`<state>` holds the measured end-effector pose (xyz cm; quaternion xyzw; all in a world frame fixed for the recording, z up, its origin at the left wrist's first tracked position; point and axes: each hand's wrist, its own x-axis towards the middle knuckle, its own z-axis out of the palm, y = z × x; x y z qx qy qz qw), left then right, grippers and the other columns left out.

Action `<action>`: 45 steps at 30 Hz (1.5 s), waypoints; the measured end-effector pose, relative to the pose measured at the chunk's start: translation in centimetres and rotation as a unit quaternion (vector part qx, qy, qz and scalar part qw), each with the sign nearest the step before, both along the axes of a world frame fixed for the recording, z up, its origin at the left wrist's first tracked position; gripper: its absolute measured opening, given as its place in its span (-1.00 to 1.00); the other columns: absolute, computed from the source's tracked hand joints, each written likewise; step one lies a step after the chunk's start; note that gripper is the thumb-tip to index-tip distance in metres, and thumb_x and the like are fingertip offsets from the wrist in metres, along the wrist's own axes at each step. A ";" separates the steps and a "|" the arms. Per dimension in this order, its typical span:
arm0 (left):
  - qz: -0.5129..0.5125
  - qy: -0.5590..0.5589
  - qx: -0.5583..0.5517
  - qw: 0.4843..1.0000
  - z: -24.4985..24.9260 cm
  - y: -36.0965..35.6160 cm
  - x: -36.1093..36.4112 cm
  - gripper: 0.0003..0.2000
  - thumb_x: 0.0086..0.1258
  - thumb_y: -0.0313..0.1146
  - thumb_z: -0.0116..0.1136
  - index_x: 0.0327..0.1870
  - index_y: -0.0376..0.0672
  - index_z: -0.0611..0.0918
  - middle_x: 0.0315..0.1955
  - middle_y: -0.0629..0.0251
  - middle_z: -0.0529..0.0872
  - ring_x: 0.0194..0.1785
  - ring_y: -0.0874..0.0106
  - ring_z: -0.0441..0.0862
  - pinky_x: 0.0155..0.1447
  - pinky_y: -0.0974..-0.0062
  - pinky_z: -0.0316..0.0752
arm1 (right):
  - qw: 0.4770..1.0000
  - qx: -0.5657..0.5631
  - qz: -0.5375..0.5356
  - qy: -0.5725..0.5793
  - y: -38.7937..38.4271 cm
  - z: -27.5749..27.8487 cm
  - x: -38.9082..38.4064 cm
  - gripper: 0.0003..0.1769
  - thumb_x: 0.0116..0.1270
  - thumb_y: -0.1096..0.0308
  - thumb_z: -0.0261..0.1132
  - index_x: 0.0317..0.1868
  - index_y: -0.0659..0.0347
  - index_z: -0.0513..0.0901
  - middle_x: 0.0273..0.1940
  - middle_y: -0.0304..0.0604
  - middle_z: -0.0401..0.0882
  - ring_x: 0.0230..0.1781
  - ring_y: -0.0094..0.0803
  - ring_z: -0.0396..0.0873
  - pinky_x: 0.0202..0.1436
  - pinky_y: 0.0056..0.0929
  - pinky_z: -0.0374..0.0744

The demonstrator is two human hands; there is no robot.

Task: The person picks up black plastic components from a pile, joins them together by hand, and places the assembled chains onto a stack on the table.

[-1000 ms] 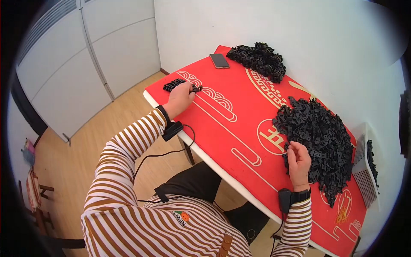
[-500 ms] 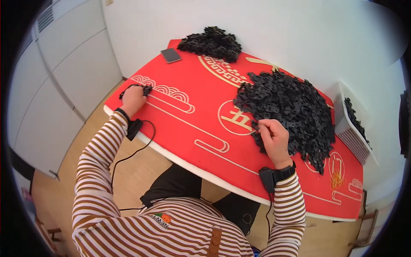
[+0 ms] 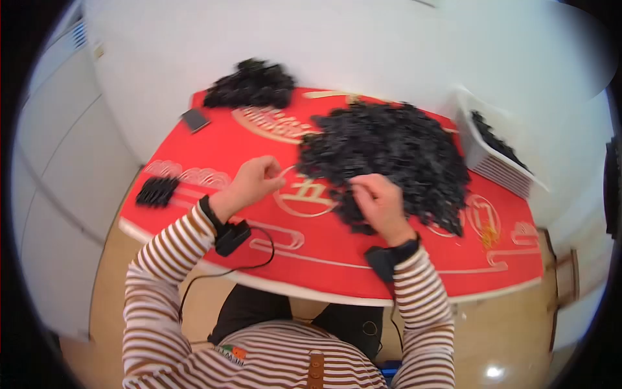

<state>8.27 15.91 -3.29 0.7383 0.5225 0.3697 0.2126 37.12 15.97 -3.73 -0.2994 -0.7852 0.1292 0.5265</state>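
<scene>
My left hand is over the red cloth, left of the big pile of small black parts. Its fingers are loosely bent, with a gap between thumb and fingertips and nothing visible in them, though motion blurs them. At the near left edge of the pile, my right hand has thumb and fingers pinched together; what lies between the fingertips is hidden. A neat row of black parts lies at the left of the table, apart from both hands.
The red-covered table also bears a second black heap, a dark phone-like slab and yellow rubber bands. A white basket with black parts stands at the right. Cables hang from the black wrist devices.
My left hand has let go of the black row at the left and moved right, towards the pile. The right hand stays pinched by the pile's edge. The whole view has shifted.
</scene>
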 end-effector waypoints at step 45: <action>-0.100 0.284 -0.036 0.953 0.8 16.6 16.8 0.04 -0.03 0.19 0.36 0.46 0.22 -0.02 0.39 -0.22 -0.08 0.33 -0.45 -0.08 0.31 -0.24 0.07 | 0.879 -0.043 -0.200 -0.430 13.6 1.7 9.3 -0.27 0.17 -0.19 0.18 0.30 -0.08 0.31 0.12 -0.02 0.37 0.18 -0.01 0.32 0.03 0.24 0.41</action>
